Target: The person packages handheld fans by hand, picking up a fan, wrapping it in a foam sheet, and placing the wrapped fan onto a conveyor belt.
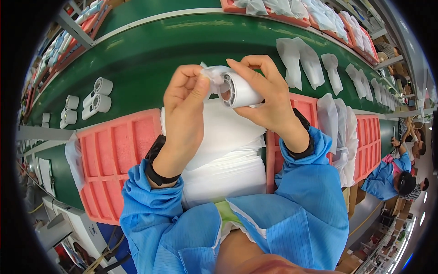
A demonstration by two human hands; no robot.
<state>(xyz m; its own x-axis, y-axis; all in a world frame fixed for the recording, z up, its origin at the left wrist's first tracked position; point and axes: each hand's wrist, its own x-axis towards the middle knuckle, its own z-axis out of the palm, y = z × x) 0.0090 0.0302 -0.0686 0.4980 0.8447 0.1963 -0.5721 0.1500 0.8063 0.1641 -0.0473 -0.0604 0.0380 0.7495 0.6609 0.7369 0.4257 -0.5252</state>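
Above the green belt, my right hand (269, 91) is wrapped round a white cylindrical housing (246, 91), shaped like a hair dryer's barrel, with a ringed open end turned to the left. Pinched between the thumb and fingers of my left hand (186, 98) is a thin white translucent bag (213, 73), which touches the housing's ringed end. How much of the housing the bag covers is hard to make out. Directly below both hands lies a thick stack of flat white bags (223, 155).
Red compartment trays (114, 137) lie left of the stack and more trays (367, 141) lie right. Bare white housings (98, 98) stand on the belt at left. Bagged pieces (310, 64) line its right side. Filled trays (296, 20) stand behind. A co-worker (388, 176) is at far right.
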